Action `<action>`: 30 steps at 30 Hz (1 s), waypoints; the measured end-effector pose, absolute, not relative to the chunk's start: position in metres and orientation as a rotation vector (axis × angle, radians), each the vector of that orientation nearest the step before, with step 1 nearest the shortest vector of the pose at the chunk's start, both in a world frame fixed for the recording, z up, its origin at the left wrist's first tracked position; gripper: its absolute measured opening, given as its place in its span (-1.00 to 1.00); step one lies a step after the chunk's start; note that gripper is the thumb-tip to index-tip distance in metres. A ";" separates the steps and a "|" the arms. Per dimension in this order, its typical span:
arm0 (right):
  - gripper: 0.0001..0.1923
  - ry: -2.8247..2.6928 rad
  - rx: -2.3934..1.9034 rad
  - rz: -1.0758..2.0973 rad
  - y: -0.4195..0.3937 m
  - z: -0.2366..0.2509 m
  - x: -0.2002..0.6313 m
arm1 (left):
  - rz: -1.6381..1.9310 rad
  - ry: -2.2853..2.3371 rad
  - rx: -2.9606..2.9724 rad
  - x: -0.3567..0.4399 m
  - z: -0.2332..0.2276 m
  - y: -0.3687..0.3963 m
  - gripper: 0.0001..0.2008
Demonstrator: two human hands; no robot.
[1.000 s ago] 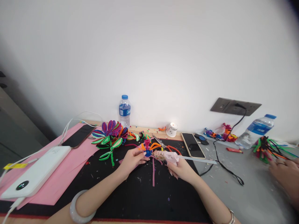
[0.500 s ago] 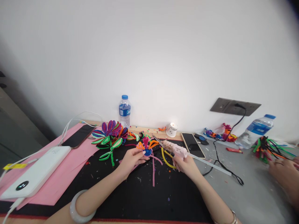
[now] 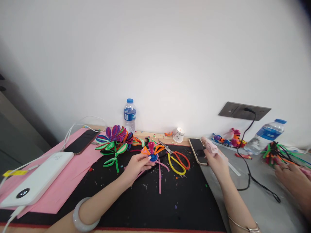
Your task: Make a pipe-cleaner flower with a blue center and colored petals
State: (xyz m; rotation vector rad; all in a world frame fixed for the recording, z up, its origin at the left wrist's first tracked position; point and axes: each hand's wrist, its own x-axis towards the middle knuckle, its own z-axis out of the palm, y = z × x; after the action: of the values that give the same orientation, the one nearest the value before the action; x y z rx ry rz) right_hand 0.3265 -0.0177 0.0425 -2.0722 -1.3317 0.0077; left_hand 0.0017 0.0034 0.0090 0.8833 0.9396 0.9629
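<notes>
Desk layout along the wall

Scissors (image 3: pixel 177 158) lie on the mat (image 3: pixel 150 197), right of the left hand (image 3: pixel 137 163); a phone (image 3: pixel 198 150) sits right of them, beside the right hand (image 3: pixel 215 158). A bottle (image 3: pixel 129 115) and candle (image 3: pixel 179 134) stand behind; a power bank (image 3: pixel 36 183) lies far left.

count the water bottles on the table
2. One water bottle stands upright against the wall behind the pipe-cleaner flowers. The other bottle lies tilted at the far right, below the wall socket. None else shows.
</notes>
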 end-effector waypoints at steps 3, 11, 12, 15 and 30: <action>-0.58 -1.226 -2.325 -0.028 -0.019 0.043 0.348 | 0.970 0.929 0.874 0.002 0.009 0.004 -0.84; -0.44 -1.175 -2.685 0.125 -0.026 0.034 0.397 | 0.986 0.932 0.880 0.001 0.010 0.004 -0.83; -0.42 -1.189 -2.706 0.152 -0.027 0.032 0.401 | 0.986 0.933 0.881 0.001 0.010 0.004 -0.83; -0.39 -1.187 -2.754 0.219 -0.027 0.026 0.410 | 0.987 0.932 0.880 0.001 0.010 0.004 -0.82; -0.43 -1.063 -2.510 -0.369 -0.032 0.035 0.399 | 1.134 0.965 0.852 0.000 0.013 0.005 -0.81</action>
State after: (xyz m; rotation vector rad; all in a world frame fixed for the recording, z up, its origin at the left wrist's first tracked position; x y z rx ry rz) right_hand 0.3987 -0.0319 0.0346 -2.5099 -1.0631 -0.3693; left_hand -0.0001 0.0054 0.0133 0.8517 0.9646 1.1336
